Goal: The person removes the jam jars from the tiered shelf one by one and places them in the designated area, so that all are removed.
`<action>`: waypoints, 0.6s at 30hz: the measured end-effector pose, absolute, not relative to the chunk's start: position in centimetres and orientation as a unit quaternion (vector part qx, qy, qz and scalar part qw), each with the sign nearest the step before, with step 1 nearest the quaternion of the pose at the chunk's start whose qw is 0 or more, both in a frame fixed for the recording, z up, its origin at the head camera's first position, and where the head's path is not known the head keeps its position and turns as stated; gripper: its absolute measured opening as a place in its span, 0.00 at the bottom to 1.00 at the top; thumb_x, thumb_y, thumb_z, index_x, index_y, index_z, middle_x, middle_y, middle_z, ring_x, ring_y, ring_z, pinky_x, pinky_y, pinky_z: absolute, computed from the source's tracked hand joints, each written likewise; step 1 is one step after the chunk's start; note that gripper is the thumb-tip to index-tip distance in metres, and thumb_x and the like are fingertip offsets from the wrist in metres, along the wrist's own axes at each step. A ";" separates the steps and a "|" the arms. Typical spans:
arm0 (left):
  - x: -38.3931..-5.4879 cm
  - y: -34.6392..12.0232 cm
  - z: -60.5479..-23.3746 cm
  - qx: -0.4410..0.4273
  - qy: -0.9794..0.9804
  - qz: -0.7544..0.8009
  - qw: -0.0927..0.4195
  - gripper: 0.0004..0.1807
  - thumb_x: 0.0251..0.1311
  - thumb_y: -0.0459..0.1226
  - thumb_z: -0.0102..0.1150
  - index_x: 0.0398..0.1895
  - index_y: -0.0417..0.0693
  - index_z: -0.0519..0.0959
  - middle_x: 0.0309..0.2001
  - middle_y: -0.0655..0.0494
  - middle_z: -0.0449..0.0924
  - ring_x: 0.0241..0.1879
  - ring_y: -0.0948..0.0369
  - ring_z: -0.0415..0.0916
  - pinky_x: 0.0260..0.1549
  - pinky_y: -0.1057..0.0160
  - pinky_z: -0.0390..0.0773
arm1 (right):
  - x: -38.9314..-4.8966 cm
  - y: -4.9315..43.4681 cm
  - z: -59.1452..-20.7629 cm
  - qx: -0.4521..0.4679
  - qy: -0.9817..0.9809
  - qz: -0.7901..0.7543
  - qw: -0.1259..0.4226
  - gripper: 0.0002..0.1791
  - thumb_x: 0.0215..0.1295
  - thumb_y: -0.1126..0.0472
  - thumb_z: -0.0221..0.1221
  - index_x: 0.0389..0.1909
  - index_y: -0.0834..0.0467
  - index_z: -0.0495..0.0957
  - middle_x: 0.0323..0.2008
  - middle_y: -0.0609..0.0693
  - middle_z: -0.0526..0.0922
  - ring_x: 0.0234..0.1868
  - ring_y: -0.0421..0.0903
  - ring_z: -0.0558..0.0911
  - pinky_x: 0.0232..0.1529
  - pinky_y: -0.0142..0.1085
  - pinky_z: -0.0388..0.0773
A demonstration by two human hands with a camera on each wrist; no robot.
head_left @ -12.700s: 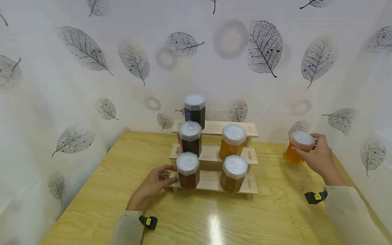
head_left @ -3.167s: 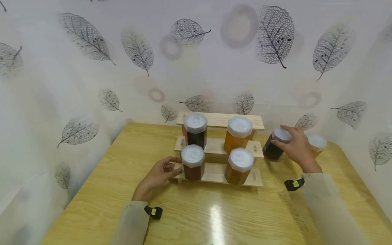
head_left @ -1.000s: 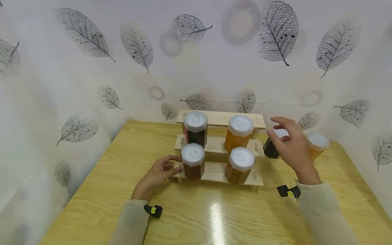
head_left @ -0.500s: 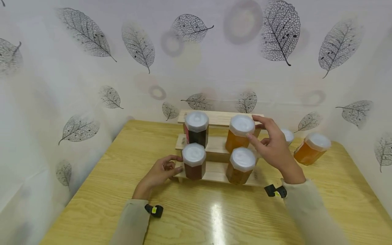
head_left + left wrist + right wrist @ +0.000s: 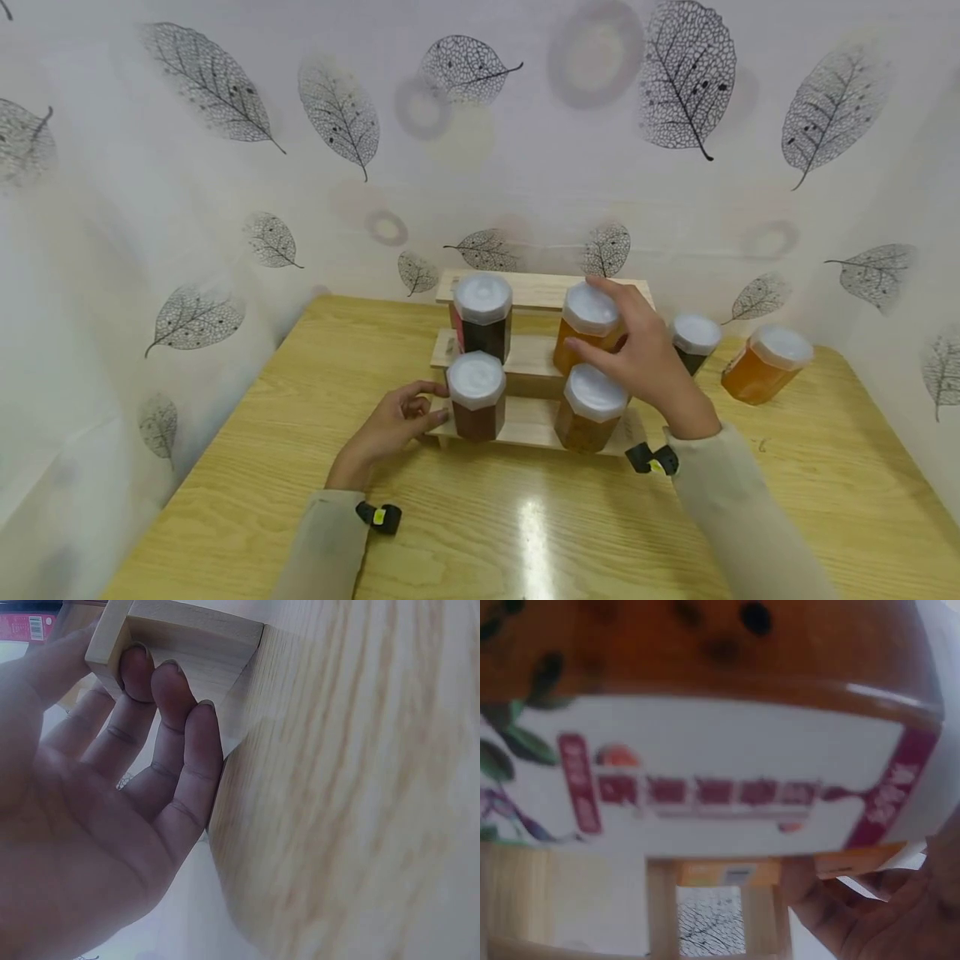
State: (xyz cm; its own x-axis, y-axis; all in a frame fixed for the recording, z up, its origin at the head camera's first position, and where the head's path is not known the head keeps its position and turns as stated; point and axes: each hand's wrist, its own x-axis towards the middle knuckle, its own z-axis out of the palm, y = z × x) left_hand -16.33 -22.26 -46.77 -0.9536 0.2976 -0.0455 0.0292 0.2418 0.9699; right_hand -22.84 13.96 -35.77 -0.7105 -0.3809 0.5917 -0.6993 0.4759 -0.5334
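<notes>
In the head view, my left hand (image 5: 392, 422) grips the left end of the lowest plank of a three-step wooden shelf (image 5: 525, 422). The left wrist view shows its fingers (image 5: 174, 697) curled under that plank. My right hand (image 5: 645, 350) is round the amber jar (image 5: 576, 346) on the middle step, thumb across the front and fingers behind the white lid. Just in front, a brownish-amber jar (image 5: 587, 425) stands on the bottom step; its labelled side fills much of the right wrist view, partly hiding my right hand (image 5: 885, 907).
On the shelf's left side, a dark jar (image 5: 483, 333) stands on the middle step and a reddish-brown jar (image 5: 477, 417) on the bottom one. Right of the shelf, another dark jar (image 5: 693, 337) and an orange jar (image 5: 761, 371) stand on the table (image 5: 450, 533). A leaf-patterned cloth (image 5: 525, 192) hangs behind.
Earlier the right hand put the orange jar, then the dark jar from the top step, on the table. It has since let go and moved left to the amber jar. The left hand stays put.
</notes>
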 end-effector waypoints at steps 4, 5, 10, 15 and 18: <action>-16.4 -22.2 -46.8 0.105 0.778 0.609 0.111 0.19 0.72 0.34 0.64 0.63 0.40 0.76 0.29 0.49 0.78 0.33 0.53 0.80 0.36 0.53 0.86 | -23.1 13.9 -35.8 0.326 -0.829 0.403 0.209 0.43 0.54 0.67 0.76 0.72 0.63 0.68 0.57 0.63 0.76 0.53 0.59 0.78 0.50 0.59 0.78; -16.4 -22.2 -46.8 0.105 0.779 0.608 0.112 0.19 0.72 0.34 0.64 0.63 0.40 0.76 0.29 0.49 0.78 0.33 0.53 0.79 0.36 0.53 0.86 | -23.1 13.9 -35.8 0.327 -0.828 0.404 0.212 0.43 0.54 0.67 0.76 0.71 0.63 0.68 0.57 0.63 0.76 0.53 0.59 0.78 0.50 0.58 0.78; -16.4 -22.2 -46.8 0.103 0.781 0.605 0.116 0.20 0.72 0.35 0.64 0.63 0.40 0.76 0.29 0.49 0.78 0.33 0.55 0.79 0.36 0.53 0.85 | -23.1 14.3 -35.5 0.329 -0.824 0.403 0.224 0.43 0.53 0.68 0.77 0.71 0.62 0.70 0.57 0.63 0.77 0.52 0.58 0.79 0.48 0.56 0.79; -16.4 -22.2 -46.8 0.104 0.780 0.606 0.115 0.19 0.71 0.34 0.64 0.62 0.39 0.76 0.29 0.49 0.78 0.32 0.55 0.78 0.36 0.53 0.85 | -22.8 15.1 -34.9 0.325 -0.822 0.402 0.240 0.43 0.52 0.68 0.77 0.71 0.59 0.72 0.57 0.60 0.79 0.51 0.53 0.79 0.47 0.41 0.79; -16.4 -22.3 -46.8 0.103 0.779 0.608 0.113 0.19 0.71 0.34 0.64 0.62 0.39 0.76 0.28 0.50 0.77 0.32 0.55 0.78 0.35 0.54 0.85 | -22.5 15.6 -34.6 0.315 -0.822 0.402 0.250 0.43 0.52 0.67 0.77 0.71 0.57 0.72 0.57 0.59 0.79 0.49 0.51 0.79 0.41 0.28 0.77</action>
State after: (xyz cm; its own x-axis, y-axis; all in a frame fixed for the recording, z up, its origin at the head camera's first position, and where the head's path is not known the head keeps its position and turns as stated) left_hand -16.36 -22.28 -46.80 -0.9531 0.2985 -0.0500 0.0239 0.2388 0.9708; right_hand -22.51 15.63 -34.60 -0.6762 -0.3166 0.6652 -0.7196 0.4775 -0.5042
